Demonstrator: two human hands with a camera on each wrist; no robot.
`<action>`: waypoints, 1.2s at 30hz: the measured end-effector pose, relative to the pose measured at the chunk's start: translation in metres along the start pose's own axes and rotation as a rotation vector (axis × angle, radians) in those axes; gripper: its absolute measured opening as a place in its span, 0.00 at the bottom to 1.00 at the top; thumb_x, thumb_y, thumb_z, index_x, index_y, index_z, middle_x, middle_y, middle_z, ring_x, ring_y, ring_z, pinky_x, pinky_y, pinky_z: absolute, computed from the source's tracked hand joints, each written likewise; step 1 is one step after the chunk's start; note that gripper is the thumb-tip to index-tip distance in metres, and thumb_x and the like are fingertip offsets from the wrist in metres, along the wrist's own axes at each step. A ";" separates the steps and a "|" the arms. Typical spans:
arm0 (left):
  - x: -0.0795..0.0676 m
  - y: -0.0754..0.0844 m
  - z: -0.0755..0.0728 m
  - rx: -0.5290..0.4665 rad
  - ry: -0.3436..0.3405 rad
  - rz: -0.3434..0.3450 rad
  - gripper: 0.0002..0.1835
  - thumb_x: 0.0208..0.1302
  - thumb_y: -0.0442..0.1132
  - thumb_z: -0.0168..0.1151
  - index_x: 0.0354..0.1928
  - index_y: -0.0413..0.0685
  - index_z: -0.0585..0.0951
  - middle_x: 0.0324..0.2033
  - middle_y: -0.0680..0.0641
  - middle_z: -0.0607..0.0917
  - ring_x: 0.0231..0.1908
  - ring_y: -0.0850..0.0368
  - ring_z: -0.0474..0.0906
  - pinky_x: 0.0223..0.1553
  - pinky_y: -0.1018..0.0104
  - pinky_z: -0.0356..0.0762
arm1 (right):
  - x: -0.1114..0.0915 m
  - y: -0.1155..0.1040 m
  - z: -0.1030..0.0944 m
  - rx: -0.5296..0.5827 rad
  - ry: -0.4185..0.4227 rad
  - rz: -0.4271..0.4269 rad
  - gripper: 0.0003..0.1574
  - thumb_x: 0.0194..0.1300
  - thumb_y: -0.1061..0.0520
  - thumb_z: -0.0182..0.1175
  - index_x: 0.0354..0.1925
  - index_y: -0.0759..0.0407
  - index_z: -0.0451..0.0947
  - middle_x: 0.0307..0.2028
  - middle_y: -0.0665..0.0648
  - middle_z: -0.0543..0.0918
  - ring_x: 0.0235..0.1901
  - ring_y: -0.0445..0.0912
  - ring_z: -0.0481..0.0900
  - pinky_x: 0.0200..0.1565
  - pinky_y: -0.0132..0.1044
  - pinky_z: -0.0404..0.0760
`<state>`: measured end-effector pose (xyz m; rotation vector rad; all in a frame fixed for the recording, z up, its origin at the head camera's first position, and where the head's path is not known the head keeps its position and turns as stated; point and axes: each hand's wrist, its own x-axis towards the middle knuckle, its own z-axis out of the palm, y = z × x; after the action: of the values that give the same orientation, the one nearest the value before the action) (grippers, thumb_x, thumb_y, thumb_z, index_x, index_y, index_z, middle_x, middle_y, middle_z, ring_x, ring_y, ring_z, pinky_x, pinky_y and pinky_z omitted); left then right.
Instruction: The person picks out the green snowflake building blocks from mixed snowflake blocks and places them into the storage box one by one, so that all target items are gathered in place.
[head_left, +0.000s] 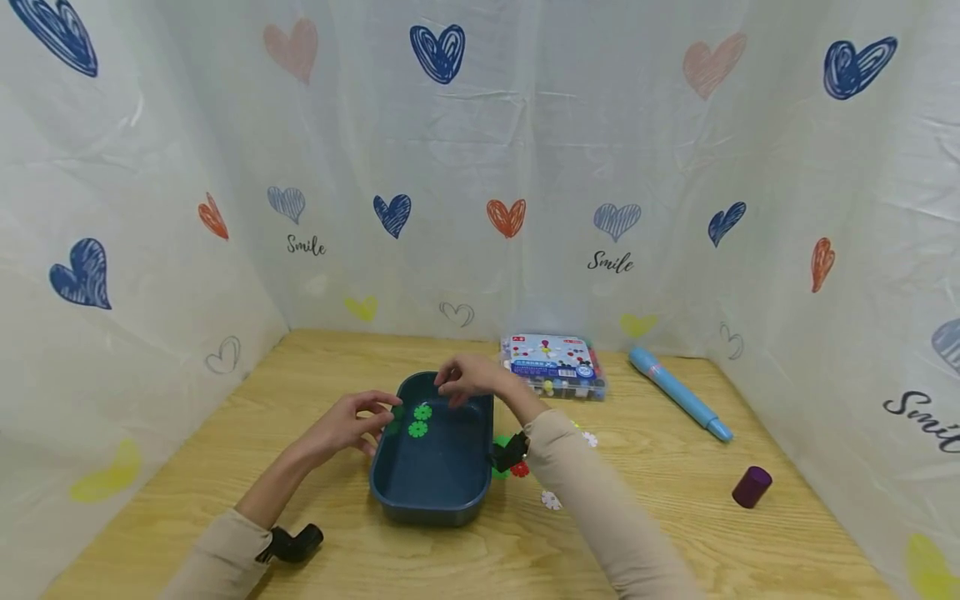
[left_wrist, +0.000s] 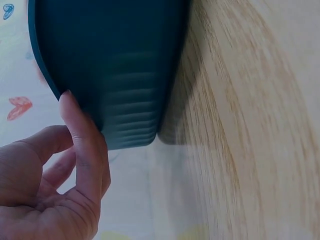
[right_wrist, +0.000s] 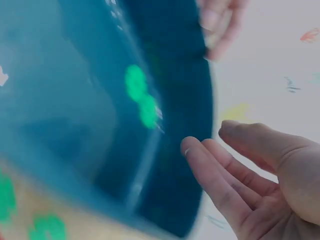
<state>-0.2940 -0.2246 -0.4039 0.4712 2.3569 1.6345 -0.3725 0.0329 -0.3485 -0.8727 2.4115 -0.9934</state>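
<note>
A deep dark-blue tray (head_left: 431,508) stands on the wooden table. Two green snowflake-shaped discs (head_left: 417,429) lie against each other inside it, towards its left side. My left hand (head_left: 352,425) is at the tray's left rim, and in the left wrist view a fingertip (left_wrist: 67,97) touches that rim. Above the far end of the tray hovers my right hand (head_left: 468,377), its fingers loosely bent. Nothing shows between the fingers and thumb of the right hand (right_wrist: 260,180) in the right wrist view, where the tray is blurred.
Right of the tray lie loose discs, among them a red one (head_left: 519,469) and a white one (head_left: 551,500), partly behind my right sleeve. A clear box of coloured parts (head_left: 555,367) stands at the back. Further right are a light-blue tube (head_left: 678,392) and a purple cylinder (head_left: 752,487).
</note>
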 end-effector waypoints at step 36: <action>0.001 0.003 -0.002 0.052 0.001 0.020 0.23 0.72 0.39 0.56 0.63 0.31 0.70 0.45 0.28 0.77 0.32 0.54 0.79 0.31 0.59 0.86 | -0.205 0.129 -0.045 -0.230 0.132 -0.086 0.13 0.69 0.58 0.60 0.48 0.66 0.80 0.33 0.58 0.86 0.28 0.44 0.83 0.31 0.29 0.82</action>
<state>-0.2951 -0.2250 -0.4007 0.5062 2.4084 1.5853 -0.2989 0.2643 -0.3890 -1.0267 2.6598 -0.8381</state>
